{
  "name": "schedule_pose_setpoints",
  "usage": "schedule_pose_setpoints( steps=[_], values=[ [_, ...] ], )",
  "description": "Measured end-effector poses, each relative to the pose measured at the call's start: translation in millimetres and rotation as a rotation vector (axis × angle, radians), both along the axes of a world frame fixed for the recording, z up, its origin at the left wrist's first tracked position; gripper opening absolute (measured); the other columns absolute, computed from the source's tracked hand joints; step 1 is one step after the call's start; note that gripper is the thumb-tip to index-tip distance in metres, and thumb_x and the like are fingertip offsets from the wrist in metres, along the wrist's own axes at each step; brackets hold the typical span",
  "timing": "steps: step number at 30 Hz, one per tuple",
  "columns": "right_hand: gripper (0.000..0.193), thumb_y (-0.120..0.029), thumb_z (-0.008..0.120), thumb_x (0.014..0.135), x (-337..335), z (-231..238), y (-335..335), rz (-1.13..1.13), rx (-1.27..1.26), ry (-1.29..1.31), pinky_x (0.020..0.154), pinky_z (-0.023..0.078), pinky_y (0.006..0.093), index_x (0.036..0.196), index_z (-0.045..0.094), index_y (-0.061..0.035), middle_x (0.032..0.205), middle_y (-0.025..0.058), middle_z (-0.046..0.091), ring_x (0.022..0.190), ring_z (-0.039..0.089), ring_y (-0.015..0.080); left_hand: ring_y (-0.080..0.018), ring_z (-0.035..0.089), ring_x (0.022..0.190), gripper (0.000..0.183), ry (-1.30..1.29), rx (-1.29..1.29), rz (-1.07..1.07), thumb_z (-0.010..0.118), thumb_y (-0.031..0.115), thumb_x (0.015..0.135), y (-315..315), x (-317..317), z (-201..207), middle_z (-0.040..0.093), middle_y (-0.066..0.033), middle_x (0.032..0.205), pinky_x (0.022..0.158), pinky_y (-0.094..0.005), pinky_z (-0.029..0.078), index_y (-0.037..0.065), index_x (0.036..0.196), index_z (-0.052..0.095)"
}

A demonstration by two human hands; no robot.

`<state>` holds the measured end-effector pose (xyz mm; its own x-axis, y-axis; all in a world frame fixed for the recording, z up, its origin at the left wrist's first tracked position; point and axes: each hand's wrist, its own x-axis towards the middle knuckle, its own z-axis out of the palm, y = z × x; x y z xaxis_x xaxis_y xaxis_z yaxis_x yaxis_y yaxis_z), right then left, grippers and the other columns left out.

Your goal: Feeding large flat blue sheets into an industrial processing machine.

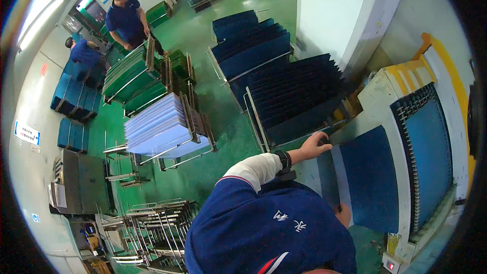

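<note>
My left hand (315, 146), with a black watch on its wrist, is closed at the top end of a narrow grey-blue panel (328, 177). Lower down, my right hand (344, 215) is closed at the panel's bottom end, partly hidden by my shirt. Just beyond the panel, across a pale strip, a wider dark blue sheet (369, 177) sits in front of a machine. Past it, a larger blue panel (430, 155) is in the machine, between toothed or coiled edges. Whether the narrow panel touches the wide sheet I cannot tell.
A rack of dark blue panels (299, 101) stands close beyond my left hand, another (248, 50) behind it. To the left are racks of pale sheets (162, 127) and green panels (132, 73), empty metal racks (152, 228) and a person (127, 18).
</note>
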<state>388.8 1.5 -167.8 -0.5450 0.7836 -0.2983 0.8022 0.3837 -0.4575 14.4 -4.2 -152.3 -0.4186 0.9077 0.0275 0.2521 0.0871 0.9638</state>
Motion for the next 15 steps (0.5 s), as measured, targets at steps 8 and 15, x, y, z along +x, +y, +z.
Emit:
schedule_pose_setpoints(
  steps=[8,15],
  values=[
    [0.034,-0.019,0.069,0.077,-7,19,5,0.026,-0.06,-0.064,0.077,0.048,0.0471,0.108,0.066,-0.0038,0.098,0.0204,0.065,0.09,0.062,0.0407,-0.0257,0.058,0.096,0.049,0.058,0.029,0.019,0.069,0.038,0.085,-5,3,10,0.053,-0.0144,0.113,0.085,-0.0358,0.049,0.004,0.117,0.053],
    [0.039,-0.022,0.07,0.079,3,2,7,-0.004,-0.083,0.006,0.083,0.049,0.0438,0.111,0.065,0.0,0.103,0.0204,0.066,0.095,0.063,0.0399,-0.0249,0.058,0.095,0.052,0.016,0.015,0.022,0.067,0.038,0.086,-4,6,3,0.052,-0.0144,0.116,0.085,-0.0354,0.048,0.004,0.122,0.051]
  ],
)
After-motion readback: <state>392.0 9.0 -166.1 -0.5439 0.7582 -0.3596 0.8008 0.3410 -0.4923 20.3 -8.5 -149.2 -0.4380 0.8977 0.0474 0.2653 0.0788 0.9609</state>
